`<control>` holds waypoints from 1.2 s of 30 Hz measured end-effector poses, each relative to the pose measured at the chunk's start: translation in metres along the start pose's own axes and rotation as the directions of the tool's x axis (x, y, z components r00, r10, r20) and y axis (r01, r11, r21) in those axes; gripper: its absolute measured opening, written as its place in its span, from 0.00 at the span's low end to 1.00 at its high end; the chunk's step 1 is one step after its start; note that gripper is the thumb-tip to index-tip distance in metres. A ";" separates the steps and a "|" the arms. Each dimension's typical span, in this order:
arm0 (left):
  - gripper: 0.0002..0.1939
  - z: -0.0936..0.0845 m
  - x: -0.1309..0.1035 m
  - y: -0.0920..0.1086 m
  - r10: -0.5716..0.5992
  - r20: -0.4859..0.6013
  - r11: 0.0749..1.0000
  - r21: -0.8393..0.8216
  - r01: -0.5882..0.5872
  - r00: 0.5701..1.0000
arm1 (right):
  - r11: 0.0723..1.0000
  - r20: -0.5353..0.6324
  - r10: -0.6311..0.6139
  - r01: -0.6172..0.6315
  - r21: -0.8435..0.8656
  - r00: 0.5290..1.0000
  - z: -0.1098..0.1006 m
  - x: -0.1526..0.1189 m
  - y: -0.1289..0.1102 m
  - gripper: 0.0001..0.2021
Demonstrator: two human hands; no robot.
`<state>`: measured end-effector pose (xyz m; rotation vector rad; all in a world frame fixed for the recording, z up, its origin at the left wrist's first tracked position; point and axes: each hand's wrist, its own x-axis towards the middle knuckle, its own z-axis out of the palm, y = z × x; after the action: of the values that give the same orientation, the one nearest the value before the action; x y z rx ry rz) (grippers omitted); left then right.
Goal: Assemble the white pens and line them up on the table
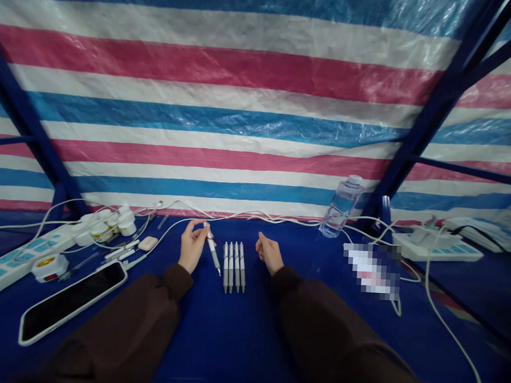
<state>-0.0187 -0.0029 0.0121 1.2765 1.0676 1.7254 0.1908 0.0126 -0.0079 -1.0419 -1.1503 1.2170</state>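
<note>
One pen (212, 252) is pinched near its far end between the thumb and fingers of the left hand (191, 248), slanting down with its tip toward the person; whether the tip touches the table (226, 344) I cannot tell. Just to its right lies a row of four pens (231, 270), side by side, grey grips nearest the person. Beyond the row, the right hand (271, 255) is curled in, fingers together and thumb on top, with nothing visible in it.

Because the hold is at one end only, the pen could swivel or slip if the pinch loosens. Its tip leans close to the row, so a small sideways swing might knock the nearest pen askew, and round barrels could roll if nudged.

Farther left are a pale case (148, 243), a phone (73, 303) and a crowded power strip (24, 259); a sleeve brushing a loose cable (168, 231) could drag them. Off to the right stands a clear bottle (341, 207), near more cords, which would probably tip only if one were tugged.
</note>
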 end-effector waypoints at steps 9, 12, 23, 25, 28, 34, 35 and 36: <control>0.20 0.000 -0.001 0.002 -0.036 -0.003 0.999 0.019 0.036 0.999 | 1.000 0.007 0.004 -0.004 0.016 1.000 0.000 0.001 0.002 0.25; 0.20 0.002 -0.002 0.003 -0.067 0.024 0.997 0.052 0.065 0.997 | 1.000 0.012 0.005 -0.005 0.015 1.000 0.000 0.001 0.002 0.25; 0.16 -0.003 -0.005 -0.006 0.051 0.139 0.811 0.572 -0.122 0.989 | 0.999 0.014 0.016 -0.017 0.030 1.000 0.000 0.000 0.002 0.24; 0.16 -0.004 -0.007 -0.007 0.021 0.209 0.719 0.676 -0.160 0.978 | 1.000 0.008 0.014 -0.014 0.021 1.000 0.001 0.000 0.002 0.25; 0.16 -0.005 -0.008 -0.008 -0.049 0.259 0.605 0.776 -0.178 0.965 | 1.000 0.005 0.004 -0.004 0.008 1.000 0.001 0.000 0.003 0.25; 0.16 -0.005 -0.009 -0.011 -0.097 0.311 0.543 0.813 -0.211 0.946 | 1.000 0.018 -0.004 0.004 -0.006 1.000 0.000 0.001 0.004 0.24; 0.16 -0.005 -0.009 -0.012 -0.092 0.317 0.546 0.809 -0.218 0.944 | 1.000 0.019 -0.004 0.004 -0.006 1.000 0.000 0.001 0.004 0.25; 0.17 -0.005 -0.009 -0.012 -0.087 0.324 0.550 0.804 -0.225 0.942 | 1.000 0.022 -0.002 0.002 -0.003 1.000 0.000 0.001 0.004 0.25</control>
<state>-0.0205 -0.0075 -0.0033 2.1257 1.7388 0.9226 0.1902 0.0137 -0.0115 -1.0318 -1.1705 1.2280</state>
